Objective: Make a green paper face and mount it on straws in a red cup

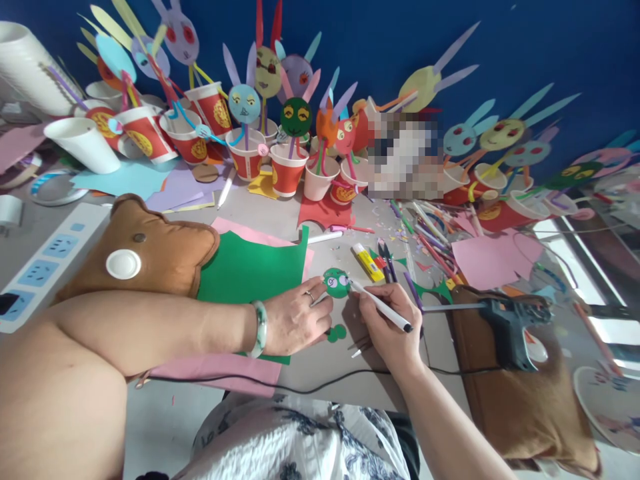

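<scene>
A small green paper disc (336,283) with two pale purple eye shapes lies on the grey table. My right hand (393,319) is closed around a white marker (385,311) with a black end, its tip at the disc's right side eye. My left hand (299,319) rests palm down with fingers stretched out, the index fingertip at the disc's left edge. Below the disc, small green paper circles (337,333) lie near my left fingers. A large green paper sheet (250,267) reaches under my left hand and forearm, over pink paper (225,373).
Red and white paper cups (289,170) with paper animal heads line the back. A yellow glue stick (367,262) lies beyond my right hand. A glue gun (515,330) rests on a brown cushion (525,407) at right. A power strip (47,267) and a black cord (320,385) are nearby.
</scene>
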### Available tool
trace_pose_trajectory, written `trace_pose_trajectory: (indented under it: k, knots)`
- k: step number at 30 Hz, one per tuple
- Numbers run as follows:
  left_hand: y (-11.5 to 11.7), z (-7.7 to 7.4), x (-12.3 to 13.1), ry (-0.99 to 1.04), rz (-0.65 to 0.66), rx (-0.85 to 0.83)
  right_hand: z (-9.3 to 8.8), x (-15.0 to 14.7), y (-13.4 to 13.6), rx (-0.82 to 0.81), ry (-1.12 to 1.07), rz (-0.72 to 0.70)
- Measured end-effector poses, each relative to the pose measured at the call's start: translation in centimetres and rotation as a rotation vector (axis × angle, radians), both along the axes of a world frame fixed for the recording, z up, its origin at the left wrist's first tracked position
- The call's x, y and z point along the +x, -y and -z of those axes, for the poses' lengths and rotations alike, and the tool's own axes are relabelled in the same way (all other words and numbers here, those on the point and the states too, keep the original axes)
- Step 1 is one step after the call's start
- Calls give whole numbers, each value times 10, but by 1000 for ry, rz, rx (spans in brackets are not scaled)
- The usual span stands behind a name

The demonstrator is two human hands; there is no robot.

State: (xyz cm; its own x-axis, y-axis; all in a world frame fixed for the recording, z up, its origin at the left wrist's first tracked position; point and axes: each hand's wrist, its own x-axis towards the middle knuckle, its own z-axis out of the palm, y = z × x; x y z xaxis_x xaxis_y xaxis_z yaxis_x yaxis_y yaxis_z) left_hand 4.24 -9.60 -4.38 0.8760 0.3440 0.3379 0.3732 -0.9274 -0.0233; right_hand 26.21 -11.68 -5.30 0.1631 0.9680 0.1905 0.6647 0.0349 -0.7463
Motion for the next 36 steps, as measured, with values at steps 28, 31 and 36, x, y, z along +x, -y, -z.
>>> trace_pose_trajectory:
  k: [28,31,36]
  knots:
    - [1,1,0,18,-8,5,-1,-1,1,50,46,-37]
    - [1,1,0,15,-10,2,-2,-1,1,51,65,-44]
    - [0,0,0,0,-5,10,-5,-1,1,55,100,-49]
